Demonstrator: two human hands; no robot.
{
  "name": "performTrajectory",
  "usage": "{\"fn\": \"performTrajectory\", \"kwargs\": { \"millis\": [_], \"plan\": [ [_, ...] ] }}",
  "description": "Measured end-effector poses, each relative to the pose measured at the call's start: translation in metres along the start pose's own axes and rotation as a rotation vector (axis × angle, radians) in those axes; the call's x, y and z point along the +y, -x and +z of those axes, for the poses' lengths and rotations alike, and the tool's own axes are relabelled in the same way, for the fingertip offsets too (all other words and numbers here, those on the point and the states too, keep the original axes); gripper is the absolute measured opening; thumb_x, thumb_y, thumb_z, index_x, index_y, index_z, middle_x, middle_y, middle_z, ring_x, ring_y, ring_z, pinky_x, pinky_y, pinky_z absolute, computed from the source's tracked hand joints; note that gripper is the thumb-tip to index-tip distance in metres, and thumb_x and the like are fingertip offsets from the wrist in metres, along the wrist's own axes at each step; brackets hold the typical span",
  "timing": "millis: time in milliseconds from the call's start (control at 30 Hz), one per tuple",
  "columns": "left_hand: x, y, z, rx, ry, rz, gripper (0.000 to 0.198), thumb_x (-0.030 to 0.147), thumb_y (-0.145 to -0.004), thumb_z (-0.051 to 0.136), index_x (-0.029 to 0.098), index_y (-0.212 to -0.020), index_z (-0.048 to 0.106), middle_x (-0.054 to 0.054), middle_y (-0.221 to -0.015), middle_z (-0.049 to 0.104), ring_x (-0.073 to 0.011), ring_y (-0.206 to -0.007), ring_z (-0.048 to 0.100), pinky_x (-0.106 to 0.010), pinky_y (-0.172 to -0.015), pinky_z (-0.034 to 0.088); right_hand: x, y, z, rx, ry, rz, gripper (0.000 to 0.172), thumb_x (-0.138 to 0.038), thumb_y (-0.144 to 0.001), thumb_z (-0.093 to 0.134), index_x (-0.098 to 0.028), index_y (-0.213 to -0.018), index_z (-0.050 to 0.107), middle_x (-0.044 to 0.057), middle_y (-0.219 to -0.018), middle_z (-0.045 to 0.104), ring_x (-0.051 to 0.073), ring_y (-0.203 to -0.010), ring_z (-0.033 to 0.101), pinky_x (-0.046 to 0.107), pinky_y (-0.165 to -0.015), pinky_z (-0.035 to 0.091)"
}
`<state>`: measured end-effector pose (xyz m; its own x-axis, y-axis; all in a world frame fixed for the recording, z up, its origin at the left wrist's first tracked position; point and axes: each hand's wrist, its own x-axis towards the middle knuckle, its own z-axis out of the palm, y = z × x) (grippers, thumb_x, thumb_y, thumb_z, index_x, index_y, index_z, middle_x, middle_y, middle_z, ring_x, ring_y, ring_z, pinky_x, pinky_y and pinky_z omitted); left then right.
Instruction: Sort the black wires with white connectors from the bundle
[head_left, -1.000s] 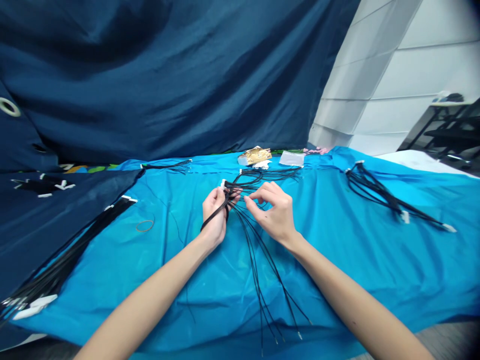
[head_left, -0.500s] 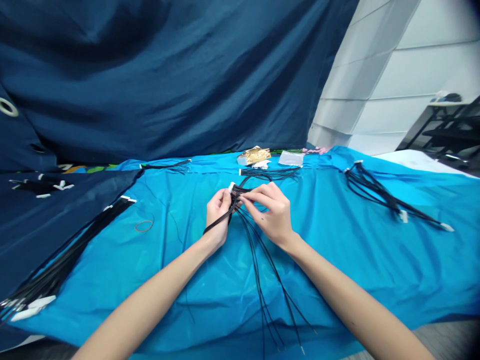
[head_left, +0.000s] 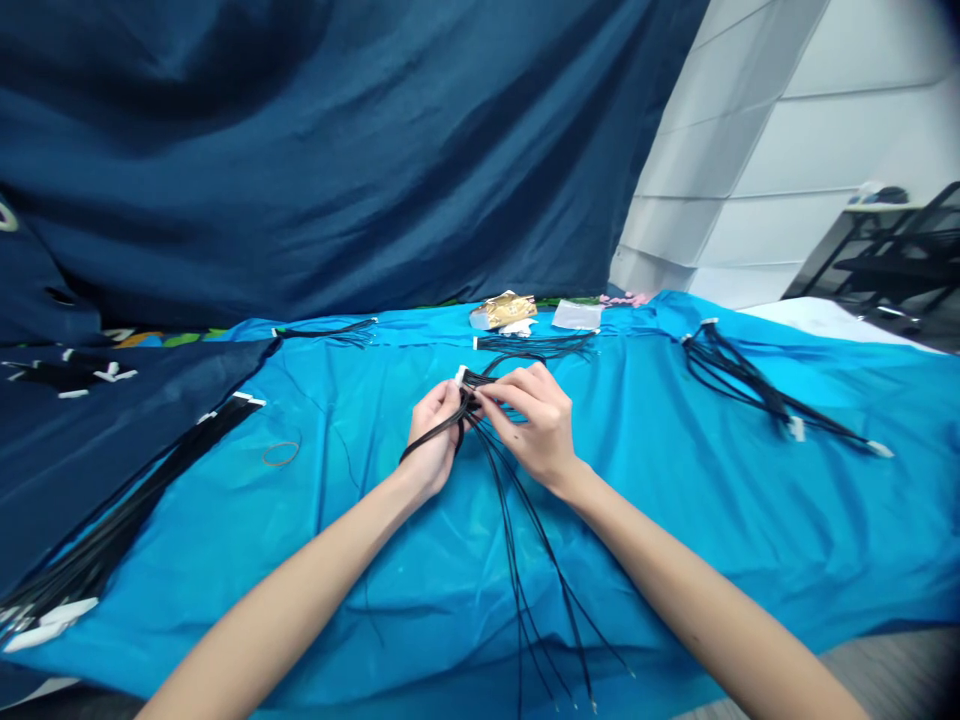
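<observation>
Black wires fan out below my hands and run toward the near edge of the blue cloth. Fingers of my left hand are closed around the upper part of this bundle, close to a white connector. Some of the wires loop over that palm and wrist. My right hand pinches at the same bundle just right of the connector, thumb and index finger together on a wire. Exactly where the fingertips meet the wires is partly hidden.
Blue cloth covers the work surface. A long wire bundle lies at left, another at right. Farther back are more wires, a gold packet and a clear bag. A rubber band rests left of my hands.
Both hands keep their hold on the wires with only slight finger movement. The whole view has shifted a little, so the surroundings sit slightly farther left.
</observation>
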<state>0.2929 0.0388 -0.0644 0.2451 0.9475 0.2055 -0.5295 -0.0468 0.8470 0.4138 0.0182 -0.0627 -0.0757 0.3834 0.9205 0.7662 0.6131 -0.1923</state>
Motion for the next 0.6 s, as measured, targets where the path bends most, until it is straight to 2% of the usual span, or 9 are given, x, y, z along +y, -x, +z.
{"fn": "performTrajectory", "kwargs": {
  "millis": [67, 200, 300, 400, 467, 600],
  "plan": [
    [0.004, -0.004, -0.002, -0.003, 0.038, 0.001, 0.022, 0.033, -0.072, 0.065, 0.013, -0.079, 0.060, -0.006, -0.082, 0.066, -0.0185, -0.084, 0.062, -0.031, -0.079, 0.048, 0.003, -0.001, -0.001, 0.017, 0.024, -0.024, 0.013, -0.022, -0.082, 0.055, -0.021, -0.092, 0.064, 0.003, -0.080, 0.062, 0.014, -0.074, 0.049, 0.028, -0.068, 0.043],
    [0.015, -0.016, -0.011, 0.060, 0.121, 0.050, 0.013, 0.024, -0.080, 0.056, 0.013, -0.072, 0.058, -0.007, -0.077, 0.067, -0.0202, -0.090, 0.063, -0.036, -0.087, 0.045, 0.011, -0.006, -0.005, 0.046, 0.073, -0.084, 0.033, -0.028, -0.081, 0.058, -0.023, -0.113, 0.055, 0.007, -0.098, 0.057, 0.019, -0.093, 0.050, 0.034, -0.079, 0.044],
    [0.021, -0.022, -0.015, 0.133, 0.161, 0.054, 0.015, 0.016, -0.083, 0.048, 0.014, -0.070, 0.056, -0.008, -0.079, 0.067, -0.0203, -0.095, 0.062, -0.039, -0.092, 0.043, 0.016, -0.011, -0.009, 0.075, 0.089, -0.084, 0.031, -0.032, -0.079, 0.059, -0.024, -0.109, 0.055, 0.007, -0.100, 0.054, 0.020, -0.096, 0.050, 0.037, -0.082, 0.044],
    [0.024, -0.024, -0.015, 0.152, 0.212, 0.007, 0.018, 0.012, -0.083, 0.044, 0.013, -0.070, 0.056, -0.010, -0.084, 0.068, -0.0217, -0.098, 0.061, -0.043, -0.093, 0.042, 0.022, -0.012, -0.010, 0.091, 0.107, -0.067, 0.029, -0.035, -0.079, 0.059, -0.023, -0.106, 0.055, 0.007, -0.100, 0.055, 0.020, -0.095, 0.052, 0.036, -0.081, 0.045],
    [0.025, -0.023, -0.015, 0.148, 0.236, -0.035, 0.018, 0.012, -0.084, 0.043, 0.013, -0.070, 0.055, -0.010, -0.087, 0.068, -0.0225, -0.099, 0.061, -0.046, -0.093, 0.041, 0.027, -0.011, -0.009, 0.070, 0.135, -0.047, 0.033, -0.036, -0.081, 0.057, -0.021, -0.110, 0.053, 0.007, -0.098, 0.057, 0.019, -0.090, 0.055, 0.032, -0.077, 0.046],
    [0.025, -0.020, -0.014, 0.097, 0.237, -0.079, 0.017, 0.014, -0.085, 0.044, 0.013, -0.073, 0.056, -0.011, -0.089, 0.068, -0.0234, -0.102, 0.059, -0.048, -0.092, 0.042, 0.039, -0.005, -0.006, 0.030, 0.253, -0.026, 0.031, -0.034, -0.085, 0.052, -0.017, -0.110, 0.055, 0.002, -0.074, 0.061, 0.012, -0.061, 0.054, 0.024, -0.061, 0.042]
  ]
}}
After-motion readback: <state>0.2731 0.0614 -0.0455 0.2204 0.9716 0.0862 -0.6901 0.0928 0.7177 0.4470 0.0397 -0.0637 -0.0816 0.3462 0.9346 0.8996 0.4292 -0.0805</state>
